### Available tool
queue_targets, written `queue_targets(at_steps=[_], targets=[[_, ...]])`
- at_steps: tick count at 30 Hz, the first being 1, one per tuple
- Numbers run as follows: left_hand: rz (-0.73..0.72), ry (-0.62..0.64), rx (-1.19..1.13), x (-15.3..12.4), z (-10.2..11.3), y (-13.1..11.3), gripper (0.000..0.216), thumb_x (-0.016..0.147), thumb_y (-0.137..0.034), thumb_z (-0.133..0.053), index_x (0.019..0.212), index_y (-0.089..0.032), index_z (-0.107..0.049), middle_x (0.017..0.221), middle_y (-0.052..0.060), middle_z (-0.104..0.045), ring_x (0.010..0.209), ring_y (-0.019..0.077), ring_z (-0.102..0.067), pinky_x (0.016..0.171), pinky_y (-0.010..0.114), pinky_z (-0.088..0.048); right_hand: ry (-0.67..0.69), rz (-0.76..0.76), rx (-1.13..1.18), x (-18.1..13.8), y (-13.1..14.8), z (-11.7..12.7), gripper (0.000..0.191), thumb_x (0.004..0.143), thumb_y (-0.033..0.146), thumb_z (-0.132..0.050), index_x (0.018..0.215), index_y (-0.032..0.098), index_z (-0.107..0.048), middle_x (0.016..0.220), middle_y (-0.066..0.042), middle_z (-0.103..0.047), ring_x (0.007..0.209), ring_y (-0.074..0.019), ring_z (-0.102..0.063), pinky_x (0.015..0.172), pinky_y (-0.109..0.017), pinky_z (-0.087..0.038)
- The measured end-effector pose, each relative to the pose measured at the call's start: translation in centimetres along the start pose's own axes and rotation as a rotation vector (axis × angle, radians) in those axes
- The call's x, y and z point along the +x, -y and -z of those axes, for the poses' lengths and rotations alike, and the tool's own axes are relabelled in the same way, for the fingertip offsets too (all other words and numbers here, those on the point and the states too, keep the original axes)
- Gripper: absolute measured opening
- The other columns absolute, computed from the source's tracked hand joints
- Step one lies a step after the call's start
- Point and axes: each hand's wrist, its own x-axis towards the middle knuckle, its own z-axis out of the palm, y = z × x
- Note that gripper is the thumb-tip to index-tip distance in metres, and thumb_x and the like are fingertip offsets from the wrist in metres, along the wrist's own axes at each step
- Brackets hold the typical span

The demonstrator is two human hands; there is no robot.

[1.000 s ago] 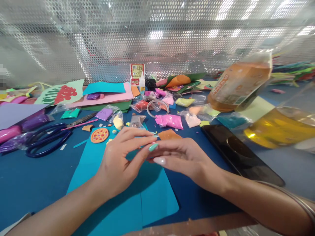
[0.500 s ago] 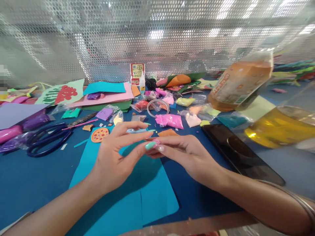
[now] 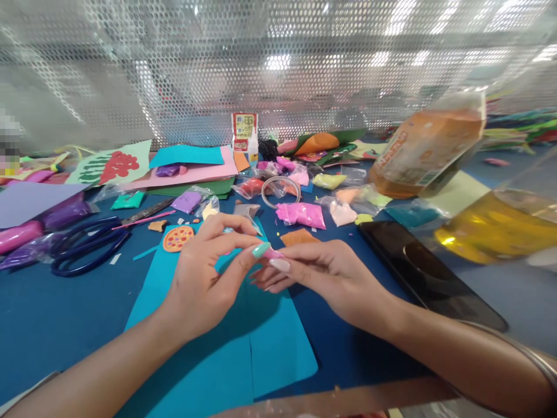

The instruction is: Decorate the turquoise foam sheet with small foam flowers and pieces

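A small piece of pink modelling clay (image 3: pixel 272 253) is pinched between both hands over a blue paper sheet (image 3: pixel 204 360). My left hand (image 3: pixel 213 267) closes thumb and forefinger on its left end. At its right end, my right hand (image 3: pixel 324 270) grips it with thumb and fingers, the other fingers curled below. On the sheet's upper left corner lies a flat orange pizza-like clay disc (image 3: pixel 178 238) with red and purple dots. Just beyond my hands lies an orange-brown scrap (image 3: pixel 299 237). Part of the sheet is hidden by my left hand.
Blue-handled scissors (image 3: pixel 89 247) lie at left. Bags of clay, including a pink one (image 3: pixel 301 215), and a clear ring (image 3: pixel 281 192) line the back. At right are a black phone (image 3: pixel 430 273), an orange-filled bottle (image 3: pixel 429 148) and a yellow-liquid container (image 3: pixel 496 229).
The pink clay now shows longer between my fingertips. My left fingers have curled in, and my right hand's lower fingers have dropped and spread beneath it.
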Motion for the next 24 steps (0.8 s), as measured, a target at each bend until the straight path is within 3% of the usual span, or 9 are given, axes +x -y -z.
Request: queue_targets(at_steps=[4, 8, 12, 17, 24], targets=[[-0.013, -0.008, -0.002, -0.1, 0.0, 0.2, 0.015, 0.083, -0.02, -0.058, 0.09, -0.026, -0.07, 0.1, 0.002, -0.059, 0.087, 0.0141, -0.058, 0.073, 0.027, -0.051, 0.009, -0.06, 0.094, 0.2, 0.1, -0.1, 0.017, 0.078, 0.023, -0.064, 0.091, 0.016, -0.07, 0.083, -0.004, -0.072, 0.081, -0.0157, -0.069, 0.075, -0.028, -0.056], [-0.011, 0.093, -0.019, -0.2, -0.5, 0.6, 0.018, 0.083, -0.022, -0.059, 0.096, -0.028, -0.069, 0.107, 0.004, -0.058, 0.095, 0.0165, -0.058, 0.071, 0.025, -0.051, 0.061, -0.079, -0.008, 0.1, 0.2, -0.2, 0.018, 0.074, 0.019, -0.066, 0.091, 0.017, -0.07, 0.088, -0.003, -0.072, 0.088, -0.0164, -0.067, 0.081, -0.027, -0.053], [-0.035, 0.134, -0.037, -0.3, -0.8, 0.5, 0.02, 0.084, -0.023, -0.056, 0.1, -0.025, -0.068, 0.105, 0.005, -0.059, 0.095, 0.0161, -0.057, 0.072, 0.026, -0.05, 0.063, -0.061, -0.05, 0.0, 0.3, -0.3, 0.015, 0.076, 0.029, -0.064, 0.081, 0.016, -0.071, 0.079, -0.002, -0.071, 0.079, -0.0147, -0.068, 0.073, -0.024, -0.055], [-0.141, 0.09, -0.03, -0.2, -0.6, 0.1, 0.015, 0.083, -0.018, -0.056, 0.085, -0.024, -0.07, 0.088, 0.002, -0.064, 0.084, 0.0141, -0.057, 0.074, 0.029, -0.047, 0.074, -0.138, -0.026, 0.0, 0.2, -0.4, 0.021, 0.071, 0.037, -0.069, 0.071, 0.016, -0.071, 0.067, -0.002, -0.069, 0.066, -0.0133, -0.068, 0.065, -0.023, -0.057], [0.04, -0.011, -0.088, 0.5, -0.1, 1.3, 0.011, 0.082, -0.022, -0.059, 0.081, -0.023, -0.07, 0.088, 0.002, -0.063, 0.083, 0.0135, -0.058, 0.075, 0.028, -0.048, 0.1, -0.17, 0.173, 0.1, -0.1, 0.2, 0.034, 0.074, 0.042, -0.066, 0.092, 0.013, -0.07, 0.089, -0.01, -0.071, 0.084, -0.0199, -0.068, 0.081, -0.036, -0.053]])
